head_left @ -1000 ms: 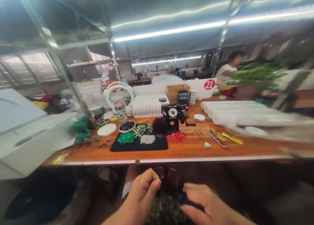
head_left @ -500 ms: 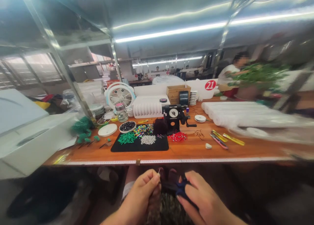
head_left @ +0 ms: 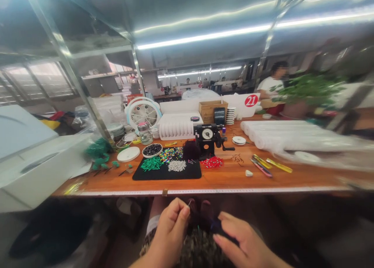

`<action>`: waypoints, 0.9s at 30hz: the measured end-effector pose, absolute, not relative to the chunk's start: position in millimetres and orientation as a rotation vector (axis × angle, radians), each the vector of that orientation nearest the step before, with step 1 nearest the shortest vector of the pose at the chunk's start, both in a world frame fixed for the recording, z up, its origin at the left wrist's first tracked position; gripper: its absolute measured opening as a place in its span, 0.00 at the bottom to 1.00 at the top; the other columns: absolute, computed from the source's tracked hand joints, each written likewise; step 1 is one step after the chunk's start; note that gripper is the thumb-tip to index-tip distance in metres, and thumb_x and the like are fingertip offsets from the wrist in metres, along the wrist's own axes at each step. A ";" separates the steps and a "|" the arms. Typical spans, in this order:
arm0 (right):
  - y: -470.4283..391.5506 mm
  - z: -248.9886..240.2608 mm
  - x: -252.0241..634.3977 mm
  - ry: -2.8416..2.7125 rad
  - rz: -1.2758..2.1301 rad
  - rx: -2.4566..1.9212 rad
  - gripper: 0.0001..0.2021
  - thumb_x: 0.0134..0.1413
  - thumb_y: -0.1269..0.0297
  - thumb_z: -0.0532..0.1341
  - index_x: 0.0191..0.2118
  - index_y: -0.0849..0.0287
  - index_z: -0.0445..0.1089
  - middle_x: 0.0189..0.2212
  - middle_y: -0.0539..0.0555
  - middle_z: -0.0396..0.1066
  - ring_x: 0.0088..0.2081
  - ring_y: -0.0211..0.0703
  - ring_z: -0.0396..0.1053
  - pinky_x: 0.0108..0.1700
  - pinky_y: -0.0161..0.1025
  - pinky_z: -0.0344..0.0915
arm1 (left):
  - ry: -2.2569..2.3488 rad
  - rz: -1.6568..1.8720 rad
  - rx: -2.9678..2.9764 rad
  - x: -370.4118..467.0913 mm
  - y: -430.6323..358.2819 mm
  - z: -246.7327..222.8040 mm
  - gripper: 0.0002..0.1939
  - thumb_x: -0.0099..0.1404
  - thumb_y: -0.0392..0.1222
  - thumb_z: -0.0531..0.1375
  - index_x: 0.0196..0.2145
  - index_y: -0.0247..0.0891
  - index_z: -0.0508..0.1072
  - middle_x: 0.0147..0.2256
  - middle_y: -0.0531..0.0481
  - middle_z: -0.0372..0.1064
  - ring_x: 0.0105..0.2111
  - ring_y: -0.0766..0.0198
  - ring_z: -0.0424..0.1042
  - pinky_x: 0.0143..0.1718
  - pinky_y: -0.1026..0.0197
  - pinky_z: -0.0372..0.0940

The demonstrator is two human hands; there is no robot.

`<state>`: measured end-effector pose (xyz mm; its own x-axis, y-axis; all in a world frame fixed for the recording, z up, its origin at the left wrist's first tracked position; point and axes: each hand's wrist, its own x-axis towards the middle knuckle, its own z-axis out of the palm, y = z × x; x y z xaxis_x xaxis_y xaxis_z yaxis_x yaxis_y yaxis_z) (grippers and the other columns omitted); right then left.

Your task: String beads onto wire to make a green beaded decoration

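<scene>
Below the table's front edge, over my lap, my left hand (head_left: 172,225) pinches a thin, pale wire-like piece (head_left: 189,203) between thumb and forefinger. It is too small to tell its kind. To its right, my right hand (head_left: 241,235) curls around dark blue-handled scissors (head_left: 216,226), which are dark and blurred. Their blades barely show against the dark floor. The two hands are apart. Beyond them on the table lies a black mat (head_left: 166,175) with green tubes (head_left: 151,163), small silvery pieces (head_left: 177,165) and multicoloured beads (head_left: 170,154).
A hand-cranked black machine (head_left: 207,141) with a dial stands behind red pieces (head_left: 212,162). Cutter knives (head_left: 263,164) lie to the right, near wrapped white rolls (head_left: 271,133). A fan (head_left: 143,115) and a white box (head_left: 43,166) stand left. A person (head_left: 271,84) sits at back right.
My right hand has shifted slightly down with the scissors, away from my left hand. My left hand has risen a little, still pinching the thin piece. The person at back right has moved slightly left.
</scene>
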<state>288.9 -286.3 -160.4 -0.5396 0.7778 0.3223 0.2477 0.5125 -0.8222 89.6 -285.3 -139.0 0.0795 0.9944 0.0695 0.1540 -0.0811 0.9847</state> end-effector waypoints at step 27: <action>-251.5 -159.4 394.2 -1.765 0.244 -1.615 0.16 0.60 0.59 0.50 0.27 0.60 0.68 0.34 0.57 0.65 0.38 0.45 0.65 0.43 0.38 0.61 | 1.056 0.981 1.009 95.1 -245.9 -122.0 0.21 0.48 0.55 0.69 0.22 0.36 0.66 0.20 0.56 0.59 0.21 0.71 0.54 0.21 0.70 0.55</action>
<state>394.2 -251.5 -159.4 0.0445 0.9260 0.3750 0.7897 0.1973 -0.5810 95.1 -245.9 -122.0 0.2036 0.9563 -0.2097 -0.1388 0.2403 0.9607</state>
